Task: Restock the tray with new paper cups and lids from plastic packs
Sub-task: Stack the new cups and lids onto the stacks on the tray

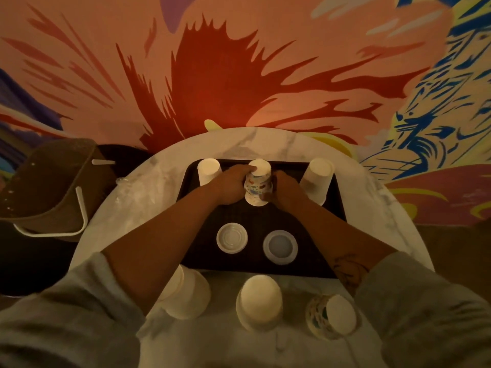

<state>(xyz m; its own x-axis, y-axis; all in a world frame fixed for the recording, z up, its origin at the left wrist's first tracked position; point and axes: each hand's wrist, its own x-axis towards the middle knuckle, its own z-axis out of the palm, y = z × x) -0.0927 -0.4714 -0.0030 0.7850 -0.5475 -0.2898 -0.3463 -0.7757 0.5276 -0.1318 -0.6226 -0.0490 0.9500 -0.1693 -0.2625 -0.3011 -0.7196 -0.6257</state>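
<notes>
A dark tray (329,208) lies on the round marble table (159,197). At its far middle stands an upside-down stack of patterned paper cups (259,181). My left hand (229,185) grips the stack from the left and my right hand (285,191) holds it from the right. White upside-down cup stacks stand at the tray's far left (209,171) and far right (317,180). Two lid stacks lie on the tray's near part, a white one (232,238) and a translucent one (280,247).
Near the table's front edge stand two white cup stacks (187,294) (259,301) and a patterned cup stack (332,316) in clear plastic. Crumpled clear plastic (127,189) lies at the table's left. A brown chair (47,187) stands at the left. A painted wall rises behind.
</notes>
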